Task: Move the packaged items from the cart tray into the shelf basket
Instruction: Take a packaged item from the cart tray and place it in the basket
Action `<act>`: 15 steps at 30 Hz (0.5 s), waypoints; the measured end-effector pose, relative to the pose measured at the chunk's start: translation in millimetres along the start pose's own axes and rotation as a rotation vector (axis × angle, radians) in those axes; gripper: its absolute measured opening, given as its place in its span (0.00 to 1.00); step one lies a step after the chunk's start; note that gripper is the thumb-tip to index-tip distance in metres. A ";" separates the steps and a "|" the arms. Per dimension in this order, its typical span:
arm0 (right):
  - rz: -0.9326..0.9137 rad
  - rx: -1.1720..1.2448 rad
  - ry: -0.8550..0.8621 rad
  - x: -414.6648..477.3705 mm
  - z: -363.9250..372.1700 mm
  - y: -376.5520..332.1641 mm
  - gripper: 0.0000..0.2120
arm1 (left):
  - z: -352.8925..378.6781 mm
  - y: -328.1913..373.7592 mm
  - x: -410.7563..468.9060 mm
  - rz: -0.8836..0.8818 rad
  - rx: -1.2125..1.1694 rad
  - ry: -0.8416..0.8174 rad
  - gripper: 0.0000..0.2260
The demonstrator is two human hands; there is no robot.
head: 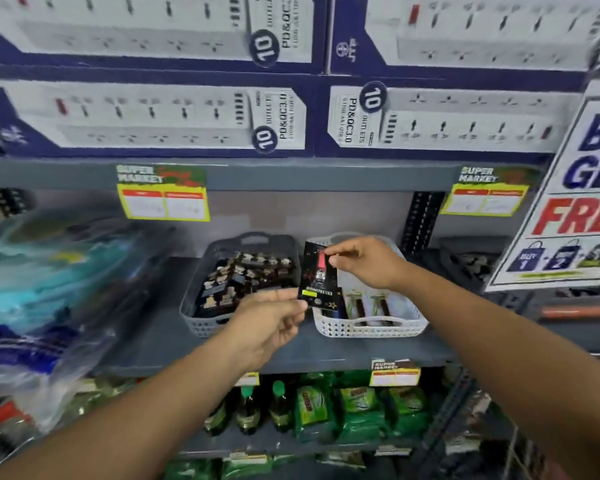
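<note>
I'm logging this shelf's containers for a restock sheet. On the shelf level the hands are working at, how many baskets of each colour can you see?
Dark grey basket, filled with small packs: 1
White basket, behind the black packaged item held by both hands: 1
Dark basket at far right, partly hidden by a sign: 1
Total: 3

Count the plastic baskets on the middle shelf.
3 visible: a grey basket left of centre, a white basket beside it behind the held black package, and a dark basket far right, partly hidden by the sign. More may be hidden.
</note>
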State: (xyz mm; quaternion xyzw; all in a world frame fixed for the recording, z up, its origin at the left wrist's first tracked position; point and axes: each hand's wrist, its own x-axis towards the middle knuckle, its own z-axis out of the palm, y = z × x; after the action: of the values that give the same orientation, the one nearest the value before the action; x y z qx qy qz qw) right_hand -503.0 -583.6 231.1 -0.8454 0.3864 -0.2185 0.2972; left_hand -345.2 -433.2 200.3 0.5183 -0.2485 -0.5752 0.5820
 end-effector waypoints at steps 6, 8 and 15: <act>0.305 0.340 0.128 45.4 5.2 37.7 0.12 | 16.9 3.4 67.4 -0.050 0.041 -0.032 0.10; 0.364 0.449 0.188 61.2 8.9 49.6 0.08 | 17.6 1.5 87.1 -0.072 0.053 -0.035 0.10; 0.496 0.743 0.215 112.8 22.5 94.3 0.08 | 14.4 -0.1 148.3 -0.098 0.207 -0.014 0.08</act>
State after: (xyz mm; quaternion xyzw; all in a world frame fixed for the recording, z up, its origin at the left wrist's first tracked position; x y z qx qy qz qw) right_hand -470.5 -713.9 167.1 -0.5359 0.5011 -0.3510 0.5818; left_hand -326.2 -575.2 159.6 0.5831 -0.2851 -0.5780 0.4946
